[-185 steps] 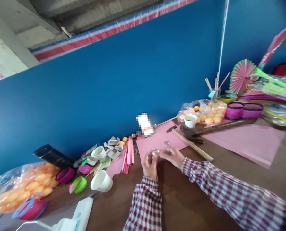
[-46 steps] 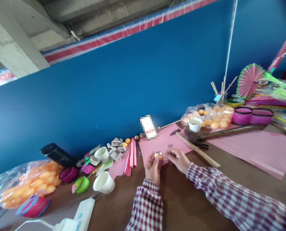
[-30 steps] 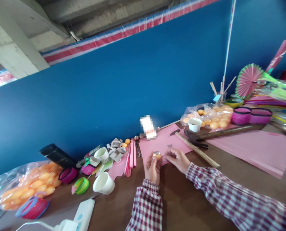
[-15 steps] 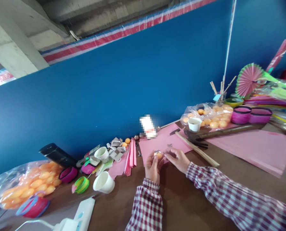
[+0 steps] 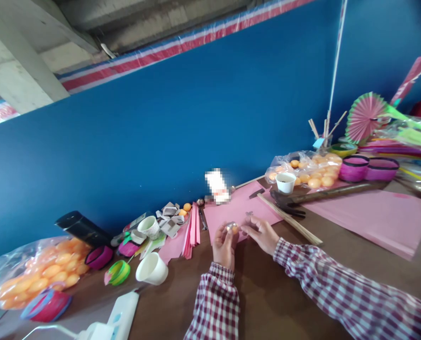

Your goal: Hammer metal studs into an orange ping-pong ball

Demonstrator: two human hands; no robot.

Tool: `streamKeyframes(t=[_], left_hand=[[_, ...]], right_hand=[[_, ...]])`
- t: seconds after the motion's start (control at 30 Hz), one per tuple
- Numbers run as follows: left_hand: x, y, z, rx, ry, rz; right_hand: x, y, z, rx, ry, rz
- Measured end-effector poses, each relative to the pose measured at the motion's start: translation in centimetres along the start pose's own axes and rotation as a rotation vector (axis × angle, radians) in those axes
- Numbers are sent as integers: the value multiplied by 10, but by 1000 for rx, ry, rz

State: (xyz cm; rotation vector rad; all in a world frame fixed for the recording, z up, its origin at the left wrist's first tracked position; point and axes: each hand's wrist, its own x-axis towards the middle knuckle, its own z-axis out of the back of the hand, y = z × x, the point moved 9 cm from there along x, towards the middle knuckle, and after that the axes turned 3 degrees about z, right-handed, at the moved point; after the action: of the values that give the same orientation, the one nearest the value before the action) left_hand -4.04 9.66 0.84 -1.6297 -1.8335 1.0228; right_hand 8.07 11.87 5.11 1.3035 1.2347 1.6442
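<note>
Gripping a small orange ball (image 5: 232, 229) with a silvery top in the left hand (image 5: 225, 245), clamped between thumb and fingers over the near part of the pink paper (image 5: 227, 212). Poised just beside with the right hand (image 5: 263, 233), thumb and forefinger close together; cannot tell whether pinching anything. Probably light, smooth and thin-shelled, so likely to slip or dent under pressure; best taken lightly around the sides. Note more orange balls in the left clear bag (image 5: 10, 257) and the right clear bag (image 5: 274, 163), something dark in the small white cup (image 5: 286, 185), and sticks (image 5: 313, 128) in a clear jar (image 5: 326, 140).
</note>
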Motion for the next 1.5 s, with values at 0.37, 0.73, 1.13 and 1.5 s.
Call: streamKeyframes(t=[0.37,0.73,1.13,1.5], left_hand=[[-2,-2,-4,88,24,-41],[1,1,-1,164,55,-80],[-1,-3,-5,194,58,-104],[-2,-3,-5,195,33,-101]], right_hand=[[-1,-3,-5,-26,23,40],[0,-5,-5,-7,40,44],[1,-9,-7,24,42,1],[0,-5,-11,36,71,-25]])
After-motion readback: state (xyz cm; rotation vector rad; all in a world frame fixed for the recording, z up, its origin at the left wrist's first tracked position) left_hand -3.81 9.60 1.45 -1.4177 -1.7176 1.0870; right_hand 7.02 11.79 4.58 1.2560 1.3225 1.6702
